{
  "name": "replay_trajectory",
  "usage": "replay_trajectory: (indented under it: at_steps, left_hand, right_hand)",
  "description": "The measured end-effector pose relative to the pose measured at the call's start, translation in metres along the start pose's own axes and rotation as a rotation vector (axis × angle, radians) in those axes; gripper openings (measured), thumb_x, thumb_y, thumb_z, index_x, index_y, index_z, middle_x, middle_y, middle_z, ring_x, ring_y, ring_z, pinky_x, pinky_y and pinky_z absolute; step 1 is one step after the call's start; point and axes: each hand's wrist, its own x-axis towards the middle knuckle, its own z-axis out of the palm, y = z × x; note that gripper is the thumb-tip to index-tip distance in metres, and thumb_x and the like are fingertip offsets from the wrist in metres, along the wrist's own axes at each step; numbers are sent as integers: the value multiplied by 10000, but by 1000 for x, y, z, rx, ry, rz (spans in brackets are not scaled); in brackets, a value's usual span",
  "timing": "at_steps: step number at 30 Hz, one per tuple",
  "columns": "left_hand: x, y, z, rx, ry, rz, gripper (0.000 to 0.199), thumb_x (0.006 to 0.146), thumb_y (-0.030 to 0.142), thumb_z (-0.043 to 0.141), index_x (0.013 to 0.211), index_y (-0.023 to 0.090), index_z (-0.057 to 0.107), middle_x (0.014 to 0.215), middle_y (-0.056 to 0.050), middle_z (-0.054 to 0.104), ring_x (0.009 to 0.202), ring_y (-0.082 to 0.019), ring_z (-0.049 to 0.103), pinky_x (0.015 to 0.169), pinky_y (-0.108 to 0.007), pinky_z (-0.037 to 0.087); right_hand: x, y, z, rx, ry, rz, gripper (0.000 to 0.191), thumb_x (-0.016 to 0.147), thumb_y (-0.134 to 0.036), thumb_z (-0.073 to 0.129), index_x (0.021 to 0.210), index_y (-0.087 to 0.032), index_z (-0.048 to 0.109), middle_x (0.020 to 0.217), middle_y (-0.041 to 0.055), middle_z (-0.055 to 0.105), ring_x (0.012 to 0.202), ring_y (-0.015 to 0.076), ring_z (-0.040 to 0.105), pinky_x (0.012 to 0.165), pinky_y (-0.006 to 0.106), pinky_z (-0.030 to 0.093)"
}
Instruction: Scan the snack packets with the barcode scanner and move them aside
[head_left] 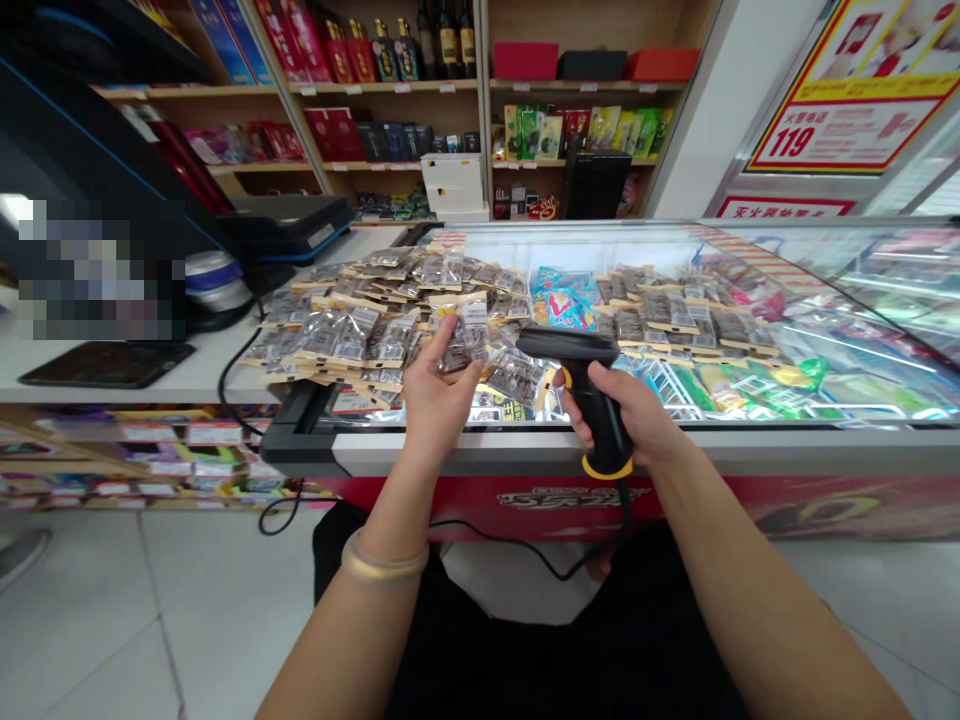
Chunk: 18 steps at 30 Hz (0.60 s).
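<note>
My left hand (441,398) is at a small clear-fronted snack packet (471,318) with dark contents and tan edges. Its index finger lies along the packet's face and the thumb rests at the lower edge; the other fingers are hidden. In my right hand (626,408) is a black handheld barcode scanner (600,405) with yellow trim, gripped by its handle. The scanner's head points left, toward the packet. Around the left hand lies a large pile of similar packets (337,330), and a smaller pile (675,315) sits farther right.
The packets lie on a glass-topped chest freezer (750,452). Blue packages (562,300) lie between the piles. A black cable (510,535) hangs from the scanner. On the counter at left are a dark monitor (97,170) and a flat black tablet-like object (109,363). Stocked shelves (390,88) stand behind.
</note>
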Motion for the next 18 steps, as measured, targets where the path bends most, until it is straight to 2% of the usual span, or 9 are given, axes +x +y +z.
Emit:
replay_trajectory:
  at_steps: [4,8,12,18]
  left_hand:
    - [1,-6,5,-11,-15,-7,762,743,189,762,1463,219,516,1480,-126,564,1172,-289,684,908,-358,624]
    - [-2,-7,6,-39,-12,6,762,742,232,779,1459,223,523,1516,-118,525,1172,-293,685,968,-397,604]
    - [-3,-4,7,-57,14,0,749,710,270,810,1413,173,571,1491,-138,548,1193,-302,672,998,-414,589]
    - [-2,-6,3,139,12,125,697,722,231,783,1392,208,593,1436,-114,600,1256,-276,626,1083,-425,524]
  right_hand:
    - [-1,0,1,-5,-13,1,532,695,-636,768,896,-166,619,581,-16,596,393,98,512,363,208,436]
    - [-2,0,3,-47,-50,-2,537,696,-646,768,881,-166,614,575,-15,594,395,100,516,362,206,431]
    - [-4,-1,4,-68,-51,9,539,695,-643,780,875,-165,608,586,-10,600,400,98,526,369,199,437]
    - [-4,-1,4,-68,-50,12,553,679,-654,791,859,-168,598,584,-10,596,396,96,524,369,196,439]
